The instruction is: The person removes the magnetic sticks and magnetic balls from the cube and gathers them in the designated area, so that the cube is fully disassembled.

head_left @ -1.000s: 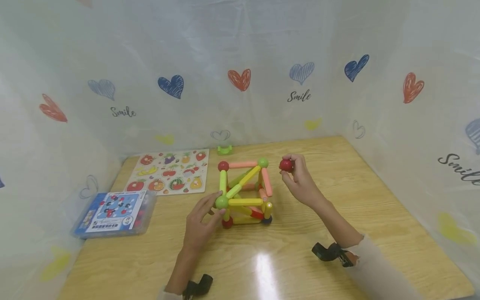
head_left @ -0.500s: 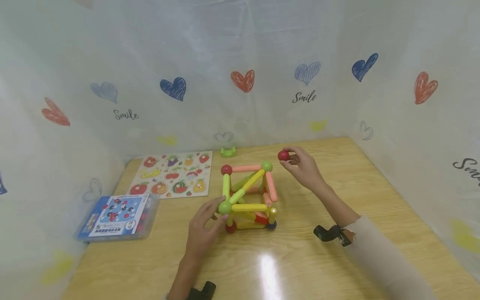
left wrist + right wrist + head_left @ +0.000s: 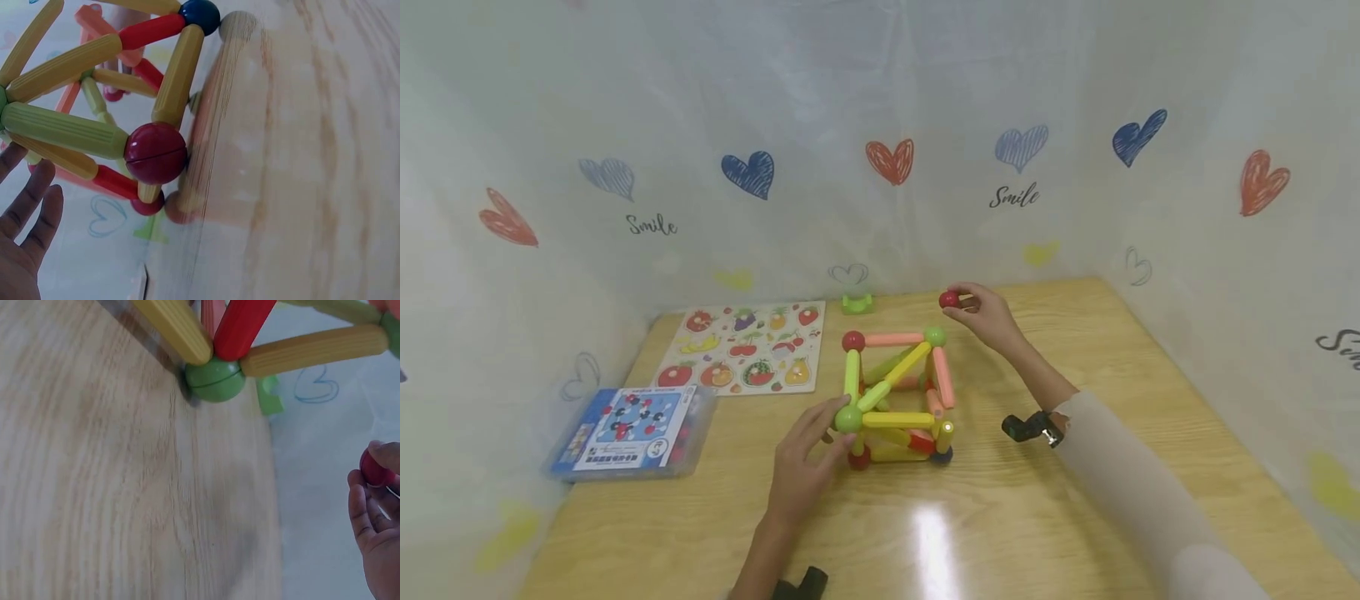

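Observation:
A box-shaped frame of magnetic rods and balls stands on the table, its yellow front rod (image 3: 898,420) running along the upper front edge. My left hand (image 3: 805,454) pinches the green ball (image 3: 849,418) at the upper front left corner between thumb and fingers. Between thumb and fingertips, my right hand (image 3: 988,317) holds a loose red ball (image 3: 948,300) in the air, just beyond the green ball (image 3: 935,336) at the far right upper corner. A short yellow rod (image 3: 945,437) rises from the blue ball (image 3: 942,455) at the lower front right, its upper end bare.
On the left lies a clear plastic case (image 3: 636,433) with a molecule picture on it. Behind it is a fruit puzzle board (image 3: 741,347). A small green plastic piece (image 3: 857,304) sits at the table's back edge, by the heart-print curtain (image 3: 820,225).
My right hand has carried the red ball away from me and slightly left, towards the back of the frame. My left hand keeps its hold on the front corner.

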Tool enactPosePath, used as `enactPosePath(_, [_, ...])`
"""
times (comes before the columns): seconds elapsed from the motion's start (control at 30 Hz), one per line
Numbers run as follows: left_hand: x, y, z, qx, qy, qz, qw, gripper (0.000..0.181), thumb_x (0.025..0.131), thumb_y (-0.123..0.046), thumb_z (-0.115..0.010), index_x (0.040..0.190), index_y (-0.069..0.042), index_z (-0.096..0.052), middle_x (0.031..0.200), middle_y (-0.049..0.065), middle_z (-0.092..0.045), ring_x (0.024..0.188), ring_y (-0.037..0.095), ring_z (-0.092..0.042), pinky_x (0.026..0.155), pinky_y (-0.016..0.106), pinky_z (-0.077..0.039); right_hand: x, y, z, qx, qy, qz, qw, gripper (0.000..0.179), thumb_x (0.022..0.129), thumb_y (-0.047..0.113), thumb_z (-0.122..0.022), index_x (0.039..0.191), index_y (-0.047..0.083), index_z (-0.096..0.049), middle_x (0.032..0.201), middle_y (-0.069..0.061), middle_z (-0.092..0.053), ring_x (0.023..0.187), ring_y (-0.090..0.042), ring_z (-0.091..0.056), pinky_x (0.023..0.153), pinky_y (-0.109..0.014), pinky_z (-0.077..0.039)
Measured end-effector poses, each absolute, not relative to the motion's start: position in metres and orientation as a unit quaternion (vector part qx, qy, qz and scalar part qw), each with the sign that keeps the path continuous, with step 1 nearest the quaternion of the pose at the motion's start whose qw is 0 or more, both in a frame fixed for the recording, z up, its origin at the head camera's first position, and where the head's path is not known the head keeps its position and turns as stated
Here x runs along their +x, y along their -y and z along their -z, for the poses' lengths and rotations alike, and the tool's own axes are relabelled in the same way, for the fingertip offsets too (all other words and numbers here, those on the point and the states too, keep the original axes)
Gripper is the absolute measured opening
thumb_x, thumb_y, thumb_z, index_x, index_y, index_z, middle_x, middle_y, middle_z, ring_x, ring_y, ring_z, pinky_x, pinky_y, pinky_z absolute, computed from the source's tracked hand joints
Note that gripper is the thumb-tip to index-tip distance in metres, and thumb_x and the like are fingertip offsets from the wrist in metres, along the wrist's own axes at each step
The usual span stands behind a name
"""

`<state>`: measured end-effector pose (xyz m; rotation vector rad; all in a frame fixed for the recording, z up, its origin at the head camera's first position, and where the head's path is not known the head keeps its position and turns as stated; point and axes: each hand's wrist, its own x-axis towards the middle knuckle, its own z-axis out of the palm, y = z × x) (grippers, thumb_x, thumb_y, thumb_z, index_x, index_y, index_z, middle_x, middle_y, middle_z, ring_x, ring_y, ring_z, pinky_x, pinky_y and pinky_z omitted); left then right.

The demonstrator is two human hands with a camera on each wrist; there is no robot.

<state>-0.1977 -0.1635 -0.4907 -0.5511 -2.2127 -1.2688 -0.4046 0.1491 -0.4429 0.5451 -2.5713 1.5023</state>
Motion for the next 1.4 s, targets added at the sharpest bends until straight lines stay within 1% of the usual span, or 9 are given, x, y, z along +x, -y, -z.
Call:
enactPosePath(0.1, [-0.197,0.163,0.491,-0.203,0.819,0.466,0.265,0.048,0.09,-0.01,-0.075,0.136,-0.019,-0.063,0.131,-0.001,-0.062,0.099,0.012,-0.06,0.073,0.031,-0.055,-0.416,-0.142,0.445,0.183,0.851,-0.49,0.052,0.044,0.092,0.02,-0.074,0.132,0.004,-0.061,0.127,-0.014,-0.058,0.106,-0.031,-0.065,0.086,-0.041,-0.057])
enactPosePath(0.23, [-0.195,0.163,0.492,-0.195,0.824,0.466,0.258,0.048,0.091,-0.013,-0.075,0.137,-0.022,-0.062,0.133,-0.004,-0.061,0.1,0.01,-0.06,0.075,0.026,-0.054,-0.428,-0.134,0.446,0.18,0.851,-0.492,0.033,0.043,0.091,0.019,-0.076,0.129,0.003,-0.063,0.124,-0.015,-0.055,0.105,-0.032,-0.064,0.084,-0.039,-0.058])
enactPosePath(0.37, [-0.197,0.161,0.491,-0.2,0.817,0.478,0.253,0.049,0.091,-0.012,-0.075,0.137,-0.02,-0.062,0.133,-0.003,-0.061,0.102,0.012,-0.059,0.076,0.026,-0.054,-0.442,-0.129,0.449,0.183,0.862,-0.473,0.011,0.04,0.091,0.02,-0.076,0.126,0.004,-0.065,0.124,-0.015,-0.056,0.104,-0.03,-0.065,0.081,-0.038,-0.058])
enactPosePath(0.57, [-0.201,0.158,0.491,-0.209,0.811,0.48,0.26,0.049,0.091,-0.012,-0.075,0.138,-0.02,-0.062,0.133,-0.003,-0.06,0.1,0.011,-0.059,0.075,0.029,-0.055,-0.462,-0.122,0.452,0.199,0.865,-0.461,0.012,0.037,0.091,0.016,-0.076,0.124,0.003,-0.066,0.125,-0.014,-0.06,0.1,-0.029,-0.068,0.079,-0.037,-0.058])
enactPosePath(0.73, [-0.198,0.16,0.491,-0.216,0.808,0.468,0.285,0.049,0.089,-0.01,-0.075,0.135,-0.017,-0.063,0.13,0.0,-0.062,0.098,0.011,-0.06,0.072,0.029,-0.055,-0.473,-0.108,0.461,0.203,0.83,-0.517,-0.04,0.037,0.091,0.004,-0.073,0.126,-0.002,-0.063,0.128,-0.019,-0.057,0.106,-0.034,-0.066,0.083,-0.035,-0.058])
enactPosePath(0.83, [-0.195,0.161,0.492,-0.214,0.808,0.472,0.28,0.05,0.089,-0.011,-0.076,0.136,-0.017,-0.063,0.132,-0.001,-0.062,0.1,0.012,-0.06,0.072,0.029,-0.055,-0.48,-0.102,0.468,0.191,0.817,-0.541,-0.058,0.037,0.091,0.002,-0.072,0.126,-0.002,-0.063,0.128,-0.019,-0.057,0.108,-0.035,-0.065,0.084,-0.036,-0.058])
enactPosePath(1.0, [-0.194,0.16,0.493,-0.21,0.808,0.483,0.263,0.051,0.089,-0.011,-0.076,0.137,-0.017,-0.062,0.133,0.0,-0.061,0.103,0.013,-0.06,0.074,0.03,-0.056,-0.49,-0.098,0.483,0.17,0.839,-0.514,-0.046,0.036,0.091,0.01,-0.075,0.124,0.001,-0.065,0.123,-0.016,-0.063,0.109,-0.031,-0.065,0.085,-0.037,-0.055])
enactPosePath(1.23, [-0.196,0.162,0.492,-0.227,0.802,0.478,0.278,0.05,0.088,-0.01,-0.077,0.136,-0.014,-0.063,0.131,0.002,-0.062,0.1,0.013,-0.06,0.072,0.029,-0.055,-0.499,-0.088,0.499,0.165,0.831,-0.531,-0.031,0.041,0.088,0.011,-0.078,0.124,-0.002,-0.066,0.118,-0.019,-0.067,0.109,-0.032,-0.063,0.097,-0.042,-0.05])
enactPosePath(1.4, [-0.197,0.162,0.494,-0.226,0.804,0.478,0.271,0.053,0.086,-0.009,-0.078,0.136,-0.015,-0.063,0.132,0.001,-0.062,0.103,0.014,-0.06,0.072,0.028,-0.055,-0.503,-0.082,0.51,0.158,0.831,-0.533,-0.03,0.042,0.088,0.015,-0.079,0.125,0.0,-0.067,0.117,-0.017,-0.068,0.107,-0.029,-0.064,0.094,-0.039,-0.052])
